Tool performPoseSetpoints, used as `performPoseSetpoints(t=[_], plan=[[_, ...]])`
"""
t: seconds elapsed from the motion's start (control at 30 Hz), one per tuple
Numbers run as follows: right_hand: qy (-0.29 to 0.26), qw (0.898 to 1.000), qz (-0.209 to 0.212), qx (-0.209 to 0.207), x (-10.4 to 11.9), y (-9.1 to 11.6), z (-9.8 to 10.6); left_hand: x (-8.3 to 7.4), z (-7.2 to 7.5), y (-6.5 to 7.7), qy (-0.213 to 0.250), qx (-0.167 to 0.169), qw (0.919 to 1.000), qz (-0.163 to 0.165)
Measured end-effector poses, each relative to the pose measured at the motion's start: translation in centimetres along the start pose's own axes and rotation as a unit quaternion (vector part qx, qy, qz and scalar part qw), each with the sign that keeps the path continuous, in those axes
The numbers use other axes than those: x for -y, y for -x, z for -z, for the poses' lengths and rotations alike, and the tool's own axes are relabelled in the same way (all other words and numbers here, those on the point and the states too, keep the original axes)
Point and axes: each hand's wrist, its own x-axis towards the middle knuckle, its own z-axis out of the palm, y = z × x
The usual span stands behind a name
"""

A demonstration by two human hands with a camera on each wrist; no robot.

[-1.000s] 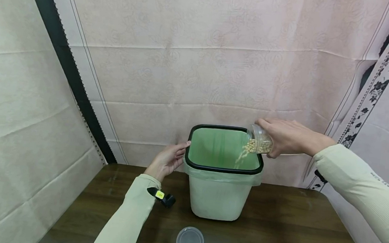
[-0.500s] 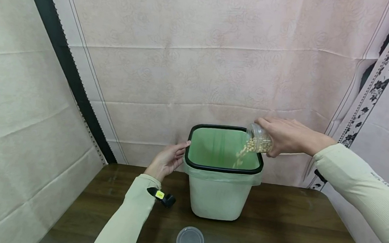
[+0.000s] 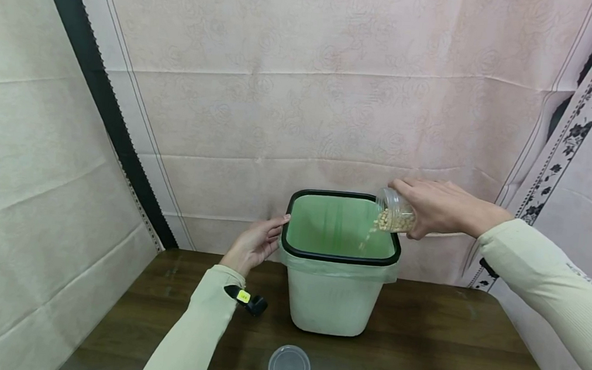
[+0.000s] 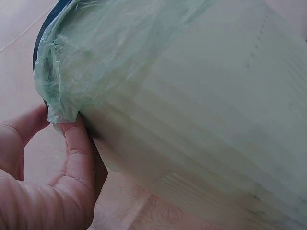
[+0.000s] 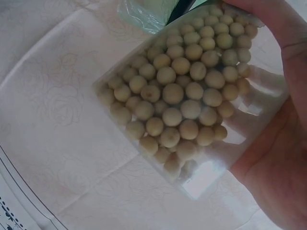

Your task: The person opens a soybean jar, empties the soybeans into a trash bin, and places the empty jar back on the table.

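Note:
A pale green trash bin point(image 3: 333, 303) with a black rim point(image 3: 342, 259) stands upright, lined with a thin green plastic bag point(image 4: 110, 52) folded over its edge. On its left side my left hand point(image 3: 254, 245) pinches the rim and bag between thumb and fingers. My right hand point(image 3: 442, 208) grips a clear jar point(image 3: 392, 200), tipped with its mouth over the bin's right edge. Dry soybeans point(image 5: 172, 96) fill much of the jar, and a thin stream of them falls into the bin. The bottom of the bin's inside is hidden behind the front rim.
A round clear lid point(image 3: 288, 369) lies flat on the dark wooden table point(image 3: 419, 348), in front of the bin. Pale patterned cloth point(image 3: 309, 92) hangs close behind the table and along both sides.
Soybeans keep falling from the tilted jar; the stream is thinner now than half a second ago. Both hands and the bin stay nearly in place.

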Motion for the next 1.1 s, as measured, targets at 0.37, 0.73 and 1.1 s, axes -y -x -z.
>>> performPoseSetpoints(t=[0.37,0.73,1.1], plan=[[0.011,1.000,0.003,-0.005,0.19,0.05,0.16,-0.05,0.04,-0.05,-0.002,-0.001,1.0000,0.007],[0.008,1.000,0.005,-0.006,0.20,0.10,0.05,-0.02,0.13,-0.15,-0.002,-0.002,1.0000,0.007],[0.022,1.000,0.015,-0.009,0.11,0.22,-0.15,-0.06,0.01,-0.07,0.004,-0.003,1.0000,0.007]])
